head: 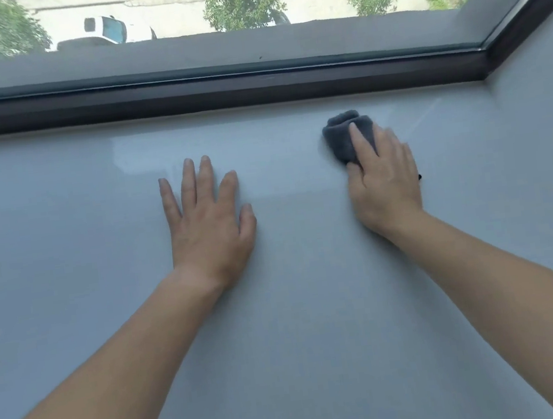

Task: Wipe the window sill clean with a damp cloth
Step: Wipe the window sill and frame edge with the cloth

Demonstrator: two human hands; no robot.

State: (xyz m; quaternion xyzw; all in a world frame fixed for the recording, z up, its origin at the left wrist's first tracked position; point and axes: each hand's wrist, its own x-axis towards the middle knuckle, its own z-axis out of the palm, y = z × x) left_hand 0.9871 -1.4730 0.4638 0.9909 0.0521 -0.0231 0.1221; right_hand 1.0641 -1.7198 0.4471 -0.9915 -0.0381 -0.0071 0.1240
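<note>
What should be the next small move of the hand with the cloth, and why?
Probably slide the right hand with the grey cloth rightward along the back strip toward the corner. The cloth sits on the window sill near the dark window frame, and the corner part to its right lies uncovered. The left hand rests flat and open, bracing.

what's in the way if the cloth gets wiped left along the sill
Only the left hand, resting flat with fingers spread on the sill, left of the grey cloth under the right hand. Nothing else visible lies on that stretch.
</note>
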